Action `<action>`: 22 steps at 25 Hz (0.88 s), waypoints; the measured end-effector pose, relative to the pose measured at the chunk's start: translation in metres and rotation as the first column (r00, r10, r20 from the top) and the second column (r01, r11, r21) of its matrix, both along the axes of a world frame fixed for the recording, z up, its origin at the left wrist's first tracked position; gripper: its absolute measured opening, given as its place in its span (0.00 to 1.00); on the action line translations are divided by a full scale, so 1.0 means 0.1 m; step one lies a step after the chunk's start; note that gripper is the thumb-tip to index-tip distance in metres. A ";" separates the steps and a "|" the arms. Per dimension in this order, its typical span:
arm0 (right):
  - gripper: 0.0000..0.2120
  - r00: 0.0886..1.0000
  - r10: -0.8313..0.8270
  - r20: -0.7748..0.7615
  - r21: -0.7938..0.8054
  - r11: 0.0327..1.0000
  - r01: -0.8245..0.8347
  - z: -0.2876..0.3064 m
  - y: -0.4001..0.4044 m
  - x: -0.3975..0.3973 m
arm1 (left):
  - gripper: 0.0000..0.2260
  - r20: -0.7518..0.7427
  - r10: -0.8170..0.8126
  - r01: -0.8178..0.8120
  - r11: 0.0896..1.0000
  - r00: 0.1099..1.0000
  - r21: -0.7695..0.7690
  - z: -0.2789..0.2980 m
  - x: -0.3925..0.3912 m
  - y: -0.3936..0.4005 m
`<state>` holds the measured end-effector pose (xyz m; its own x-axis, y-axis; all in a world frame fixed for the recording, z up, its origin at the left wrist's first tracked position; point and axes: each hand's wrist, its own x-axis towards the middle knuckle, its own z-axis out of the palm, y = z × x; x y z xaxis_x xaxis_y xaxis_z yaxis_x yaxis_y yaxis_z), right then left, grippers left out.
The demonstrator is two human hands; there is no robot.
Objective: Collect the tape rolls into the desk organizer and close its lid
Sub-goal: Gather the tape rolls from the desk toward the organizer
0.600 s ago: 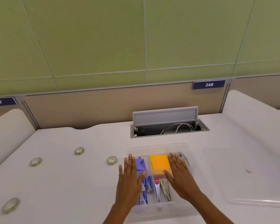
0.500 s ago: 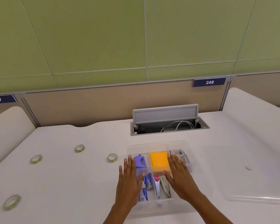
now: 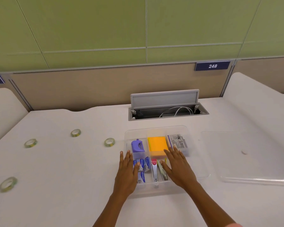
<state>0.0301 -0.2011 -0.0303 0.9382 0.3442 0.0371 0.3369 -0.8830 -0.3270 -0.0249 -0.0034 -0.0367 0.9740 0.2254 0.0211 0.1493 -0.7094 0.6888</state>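
Observation:
A clear plastic desk organizer (image 3: 191,133) sits open in the middle of the white desk. It holds a purple tool, orange sticky notes, a stapler and small boxes. My left hand (image 3: 127,175) lies flat and empty over its left side. My right hand (image 3: 179,167) lies flat and empty over its middle. Its clear lid (image 3: 246,158) rests flat on the desk to the right. Several tape rolls lie to the left: one (image 3: 109,142) near the organizer, one (image 3: 76,133) farther back, one (image 3: 30,143) further left, and one (image 3: 8,183) near the front left.
An open cable hatch (image 3: 168,110) with a raised grey flap and white cables sits behind the organizer. Curved white dividers (image 3: 2,104) rise at the desk's left and right (image 3: 256,102) sides. A beige and green partition wall closes off the back.
The camera has tilted slightly, shifting the scene in the frame. My hands have drawn back a little toward me over the organizer. The tape rolls and lid have not moved.

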 end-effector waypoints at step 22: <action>0.35 1.000 -0.019 -0.006 -0.033 0.999 0.019 0.00 0.00 0.02 | 0.23 0.064 0.218 -0.218 0.976 0.974 -0.019 0.03 0.16 0.79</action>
